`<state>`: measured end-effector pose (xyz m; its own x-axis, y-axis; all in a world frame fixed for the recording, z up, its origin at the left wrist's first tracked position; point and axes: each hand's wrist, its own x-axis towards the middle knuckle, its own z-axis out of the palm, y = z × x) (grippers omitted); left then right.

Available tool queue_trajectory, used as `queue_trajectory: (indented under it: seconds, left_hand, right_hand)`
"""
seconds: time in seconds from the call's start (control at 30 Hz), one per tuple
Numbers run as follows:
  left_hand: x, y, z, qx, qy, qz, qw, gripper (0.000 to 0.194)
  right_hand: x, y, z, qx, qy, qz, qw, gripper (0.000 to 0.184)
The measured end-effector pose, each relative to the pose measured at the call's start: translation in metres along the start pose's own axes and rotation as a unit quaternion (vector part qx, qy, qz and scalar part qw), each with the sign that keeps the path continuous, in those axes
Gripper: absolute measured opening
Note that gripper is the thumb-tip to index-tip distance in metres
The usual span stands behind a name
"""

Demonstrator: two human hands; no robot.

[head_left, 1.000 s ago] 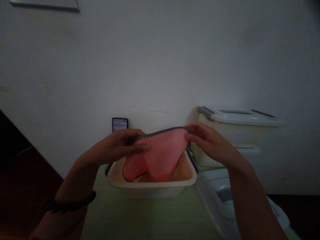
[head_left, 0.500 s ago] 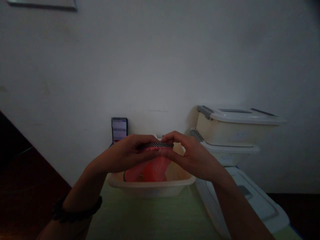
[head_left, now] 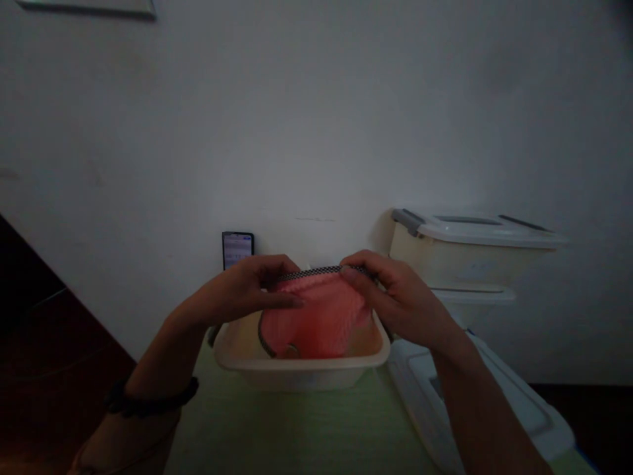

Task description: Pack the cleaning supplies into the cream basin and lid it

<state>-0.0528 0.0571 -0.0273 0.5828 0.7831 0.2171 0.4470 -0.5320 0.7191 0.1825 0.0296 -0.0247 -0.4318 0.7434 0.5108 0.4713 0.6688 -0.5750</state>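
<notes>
A pink cloth (head_left: pixel 316 316) with a black-and-white checked border hangs from both hands, its lower part inside a cream plastic basin (head_left: pixel 301 366). My left hand (head_left: pixel 247 287) is closed on the upper left of the cloth, fingers at the border and thumb stretched across the front. At the upper right, my right hand (head_left: pixel 390 287) pinches the checked edge between thumb and fingers. A small ring-shaped detail shows near the cloth's bottom edge, too dim to make out. The far wall of the basin is mostly hidden behind cloth and hands.
A phone (head_left: pixel 238 249) with a lit screen stands against the wall behind my left hand. Lidded storage boxes (head_left: pixel 459 260) are stacked at the right. A loose pale lid (head_left: pixel 524 402) lies partly under my right forearm on the green tabletop (head_left: pixel 297 429).
My right hand has slid rightward along the checked border, away from my left hand. More of the pink cloth is now spread between them, and its top edge is slightly higher.
</notes>
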Motion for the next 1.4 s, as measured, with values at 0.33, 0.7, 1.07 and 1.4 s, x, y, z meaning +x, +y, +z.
queue_trajectory:
  seconds: [0.33, 0.7, 1.07, 1.4]
  left_hand:
    - [0.002, -0.013, -0.004, -0.198, 0.185, 0.013, 0.963, 0.019]
    - [0.014, -0.01, 0.003, -0.252, 0.374, -0.039, 0.892, 0.019]
    - [0.006, 0.005, 0.007, -0.053, 0.305, -0.041, 0.95, 0.025]
    - [0.002, 0.028, 0.022, 0.018, 0.142, 0.033, 0.989, 0.023]
  right_hand:
    - [-0.001, 0.017, -0.015, 0.056, 0.016, 0.047, 0.997, 0.022]
    - [-0.008, 0.018, -0.03, 0.019, -0.113, 0.084, 0.99, 0.028]
    - [-0.008, 0.018, -0.027, -0.05, -0.095, 0.067, 0.992, 0.025]
    - [0.0, -0.007, 0.01, 0.06, -0.023, 0.005, 0.998, 0.03]
